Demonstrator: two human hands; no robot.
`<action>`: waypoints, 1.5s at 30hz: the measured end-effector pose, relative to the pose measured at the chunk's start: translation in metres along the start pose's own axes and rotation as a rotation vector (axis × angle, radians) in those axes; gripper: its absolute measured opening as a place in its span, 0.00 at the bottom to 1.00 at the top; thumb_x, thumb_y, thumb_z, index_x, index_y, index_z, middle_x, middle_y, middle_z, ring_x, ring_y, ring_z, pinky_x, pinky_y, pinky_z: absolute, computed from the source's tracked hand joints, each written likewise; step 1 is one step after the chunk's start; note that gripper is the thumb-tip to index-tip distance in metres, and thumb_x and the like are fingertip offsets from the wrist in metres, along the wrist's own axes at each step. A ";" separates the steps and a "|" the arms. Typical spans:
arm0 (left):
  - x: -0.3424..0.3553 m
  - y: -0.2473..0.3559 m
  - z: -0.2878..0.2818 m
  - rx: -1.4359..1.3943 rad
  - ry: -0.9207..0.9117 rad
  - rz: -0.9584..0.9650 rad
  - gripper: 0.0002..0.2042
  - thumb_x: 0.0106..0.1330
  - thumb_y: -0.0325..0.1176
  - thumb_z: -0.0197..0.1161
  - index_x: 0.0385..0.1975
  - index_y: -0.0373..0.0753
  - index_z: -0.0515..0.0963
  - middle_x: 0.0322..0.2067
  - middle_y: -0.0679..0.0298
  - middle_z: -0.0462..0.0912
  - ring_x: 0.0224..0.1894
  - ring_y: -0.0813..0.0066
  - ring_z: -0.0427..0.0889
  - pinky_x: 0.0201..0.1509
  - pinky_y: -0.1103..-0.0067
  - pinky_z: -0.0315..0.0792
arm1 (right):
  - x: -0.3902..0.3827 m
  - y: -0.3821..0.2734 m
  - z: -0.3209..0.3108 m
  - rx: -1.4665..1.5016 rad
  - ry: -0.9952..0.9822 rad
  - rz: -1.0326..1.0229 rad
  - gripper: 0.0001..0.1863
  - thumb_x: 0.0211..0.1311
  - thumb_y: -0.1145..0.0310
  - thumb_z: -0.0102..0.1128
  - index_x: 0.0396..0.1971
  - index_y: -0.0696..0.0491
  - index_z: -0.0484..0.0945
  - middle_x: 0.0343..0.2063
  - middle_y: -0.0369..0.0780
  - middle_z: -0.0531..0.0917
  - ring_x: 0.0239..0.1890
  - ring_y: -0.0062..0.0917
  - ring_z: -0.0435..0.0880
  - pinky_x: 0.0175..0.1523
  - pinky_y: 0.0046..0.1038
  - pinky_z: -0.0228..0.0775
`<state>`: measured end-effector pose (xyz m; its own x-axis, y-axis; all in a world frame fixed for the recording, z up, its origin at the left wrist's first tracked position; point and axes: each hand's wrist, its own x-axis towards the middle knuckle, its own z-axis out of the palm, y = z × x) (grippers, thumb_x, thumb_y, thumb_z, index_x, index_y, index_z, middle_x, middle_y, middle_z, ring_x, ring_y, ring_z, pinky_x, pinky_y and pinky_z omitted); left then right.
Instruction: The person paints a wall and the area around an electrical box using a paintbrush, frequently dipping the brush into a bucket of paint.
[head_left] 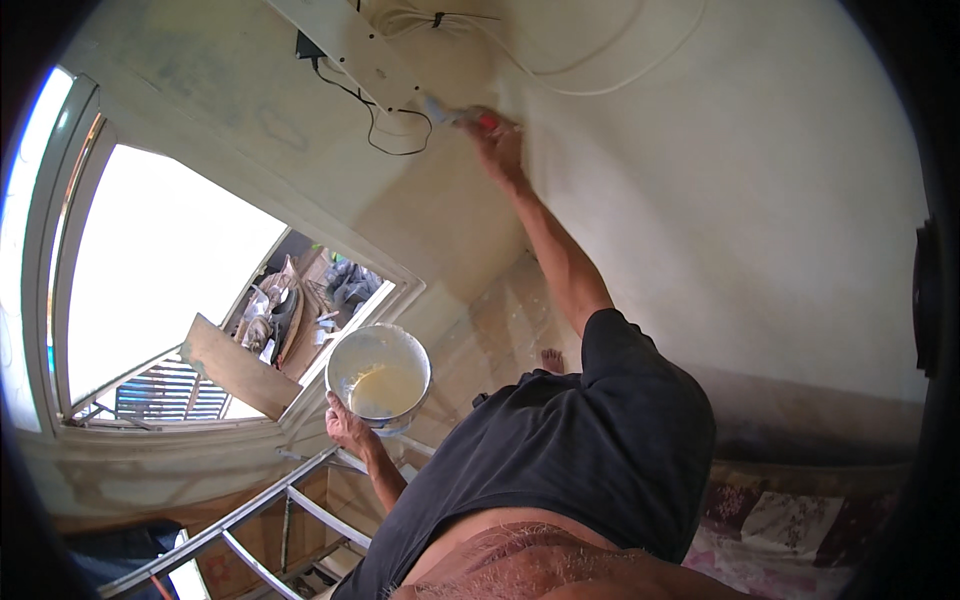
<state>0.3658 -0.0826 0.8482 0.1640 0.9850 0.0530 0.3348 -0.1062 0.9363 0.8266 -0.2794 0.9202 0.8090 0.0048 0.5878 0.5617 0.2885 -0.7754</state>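
Observation:
My left hand (347, 425) grips the side of a white bucket (420, 375), tilted so its inside shows. Cream-coloured liquid (385, 390) lies in the bottom, with smears up the wall. My right arm is stretched up to the wall corner. In my right hand (495, 145) is a small red-handled tool (487, 121) with a pale bluish head (436, 108); blur hides whether it is a brush or a scraper. The head is at the wall, beside the lower end of a white board (375, 70) with a dangling black cable (400, 152).
A coil of white cable (420, 20) hangs above. To the left is an open window (85, 250) with a loose panel (240, 365) leaning in it. A metal ladder (320, 515) stands below my left arm. Patterned fabric (790, 525) lies at lower right.

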 end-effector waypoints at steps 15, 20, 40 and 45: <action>-0.005 -0.009 -0.002 0.039 0.057 -0.051 0.27 0.74 0.52 0.56 0.19 0.35 0.71 0.17 0.64 0.75 0.20 0.77 0.70 0.26 0.76 0.67 | -0.025 0.020 0.049 -0.294 0.120 -0.190 0.13 0.65 0.68 0.62 0.43 0.61 0.83 0.35 0.45 0.87 0.35 0.29 0.86 0.42 0.27 0.77; 0.000 -0.013 -0.009 0.000 0.006 -0.027 0.26 0.74 0.52 0.56 0.18 0.36 0.70 0.16 0.65 0.74 0.19 0.79 0.69 0.25 0.77 0.66 | -0.055 -0.012 0.059 0.015 -0.186 0.008 0.12 0.65 0.71 0.64 0.44 0.62 0.83 0.35 0.39 0.88 0.37 0.17 0.84 0.44 0.21 0.77; 0.003 -0.024 -0.007 0.034 -0.003 -0.035 0.26 0.74 0.53 0.55 0.19 0.36 0.71 0.18 0.65 0.75 0.21 0.80 0.70 0.26 0.78 0.67 | -0.047 0.032 0.079 -0.268 0.093 -0.268 0.14 0.63 0.68 0.63 0.44 0.61 0.82 0.37 0.51 0.86 0.35 0.41 0.87 0.44 0.32 0.79; 0.009 -0.026 -0.013 0.027 -0.050 -0.035 0.26 0.74 0.52 0.55 0.20 0.35 0.73 0.18 0.66 0.75 0.21 0.79 0.70 0.26 0.78 0.67 | -0.074 0.000 0.085 0.041 -0.216 0.013 0.15 0.63 0.66 0.66 0.43 0.62 0.82 0.32 0.40 0.88 0.34 0.17 0.82 0.42 0.25 0.77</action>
<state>0.3463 -0.0696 0.8287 0.1978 0.9802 0.0028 0.3658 -0.0764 0.9275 0.7522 -0.1984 0.8962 0.7578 0.2123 0.6169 0.5403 0.3259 -0.7758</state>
